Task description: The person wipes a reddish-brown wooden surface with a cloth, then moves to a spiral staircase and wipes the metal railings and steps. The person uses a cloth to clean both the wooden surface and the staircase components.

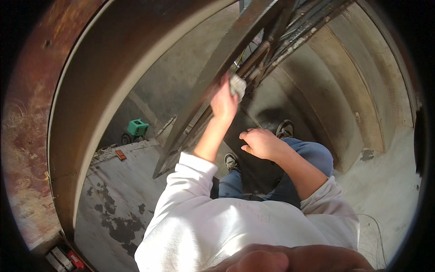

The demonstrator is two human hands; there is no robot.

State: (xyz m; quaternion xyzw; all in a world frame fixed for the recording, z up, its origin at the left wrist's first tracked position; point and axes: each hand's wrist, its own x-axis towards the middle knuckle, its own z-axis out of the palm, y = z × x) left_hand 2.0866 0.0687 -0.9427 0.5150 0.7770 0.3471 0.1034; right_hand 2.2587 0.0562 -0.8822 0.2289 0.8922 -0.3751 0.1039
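My left hand (225,103) is at the upper middle, closed around a pale, crumpled wad (237,86) that looks like cloth, blurred at its edges. Beside that hand runs a long brown steel beam (207,80), slanting from top right to lower left; whether the wad touches it, I cannot tell. My right hand (261,142) hovers lower and to the right, above the floor near my knee. Its fingers are loosely bent, thumb and forefinger apart, and I see nothing in it.
A large curved metal rim (78,112) sweeps round the left. Steel bars (272,44) cross at the top, with curved wall panels (343,78) to the right. A green plastic stool (137,128) and an orange object (120,155) lie left of the beam. Several thin wires (377,224) hang lower right.
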